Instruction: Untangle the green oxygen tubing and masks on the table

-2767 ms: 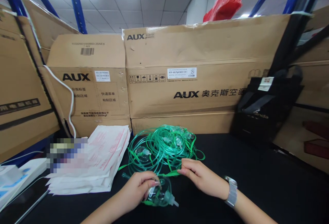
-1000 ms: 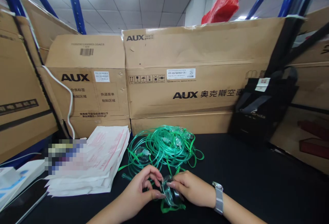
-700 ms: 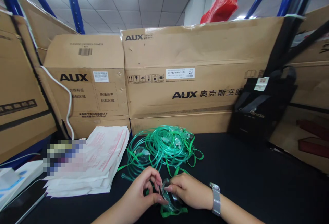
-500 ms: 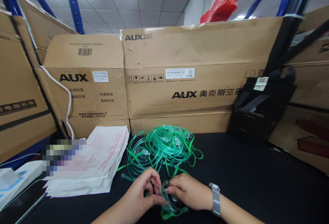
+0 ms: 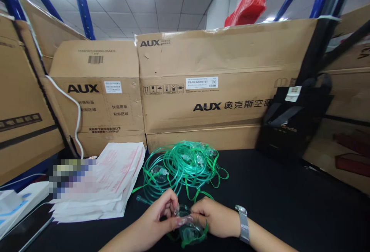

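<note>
A clear plastic oxygen mask [image 5: 190,230] with a green strap [image 5: 206,232] is held low at the front of the black table. My left hand [image 5: 163,215] pinches its upper left edge between thumb and fingers. On the other side, my right hand [image 5: 212,215], with a metal watch at the wrist, grips the mask's right edge; its fingertips are partly hidden. Just beyond both hands lies a tangled heap of green tubing [image 5: 179,167], with more clear masks and green straps in it.
Paper bags [image 5: 118,178] are stacked at the left, near a dark flat device [image 5: 27,225]. AUX cardboard boxes [image 5: 173,117] wall off the back. A black bag [image 5: 289,124] stands at the back right. A white cable [image 5: 78,117] hangs at the left.
The mask has turned between my hands, so its rounded body faces me more. Its green strap has shifted up on the right. The tubing heap has stayed put.
</note>
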Demonstrator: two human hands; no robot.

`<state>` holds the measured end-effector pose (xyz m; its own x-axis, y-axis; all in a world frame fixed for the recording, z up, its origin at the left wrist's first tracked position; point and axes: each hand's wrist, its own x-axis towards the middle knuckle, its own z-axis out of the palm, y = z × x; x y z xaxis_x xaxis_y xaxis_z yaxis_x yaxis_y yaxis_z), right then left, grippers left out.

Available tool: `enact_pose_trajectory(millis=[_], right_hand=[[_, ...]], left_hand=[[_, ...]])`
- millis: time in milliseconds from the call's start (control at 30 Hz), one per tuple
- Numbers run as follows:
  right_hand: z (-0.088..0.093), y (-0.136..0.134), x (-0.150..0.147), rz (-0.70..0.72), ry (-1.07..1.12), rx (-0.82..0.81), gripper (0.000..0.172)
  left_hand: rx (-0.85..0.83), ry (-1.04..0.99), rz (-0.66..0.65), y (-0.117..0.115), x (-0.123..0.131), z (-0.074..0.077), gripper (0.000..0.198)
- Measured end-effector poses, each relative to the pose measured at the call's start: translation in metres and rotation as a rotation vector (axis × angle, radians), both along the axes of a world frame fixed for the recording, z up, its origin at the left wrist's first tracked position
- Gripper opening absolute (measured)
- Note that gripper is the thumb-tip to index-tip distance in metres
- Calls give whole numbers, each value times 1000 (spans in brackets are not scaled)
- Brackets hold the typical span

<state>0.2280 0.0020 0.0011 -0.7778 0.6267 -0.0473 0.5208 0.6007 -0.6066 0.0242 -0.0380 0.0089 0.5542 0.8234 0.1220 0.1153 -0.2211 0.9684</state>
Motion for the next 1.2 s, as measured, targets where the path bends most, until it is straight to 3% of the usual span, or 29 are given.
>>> enact_pose_trajectory(millis=[133, 300, 467, 867, 1200], right_hand=[[1, -1, 0, -32, 18, -69, 52], [2, -4, -1, -53, -1, -89, 53], [2, -2, -1, -43, -18, -6, 50], [0, -4, -5, -44, 61, 32, 38], [0, -2, -5, -40, 103, -62, 47]], left_hand=[[146, 206, 108, 0, -2, 4, 21], [245, 281, 122, 2, -2, 2, 15], [196, 256, 213, 6, 2, -4, 12], [207, 227, 386, 2, 7, -7, 32], [676, 400, 340, 6, -5, -15, 22]])
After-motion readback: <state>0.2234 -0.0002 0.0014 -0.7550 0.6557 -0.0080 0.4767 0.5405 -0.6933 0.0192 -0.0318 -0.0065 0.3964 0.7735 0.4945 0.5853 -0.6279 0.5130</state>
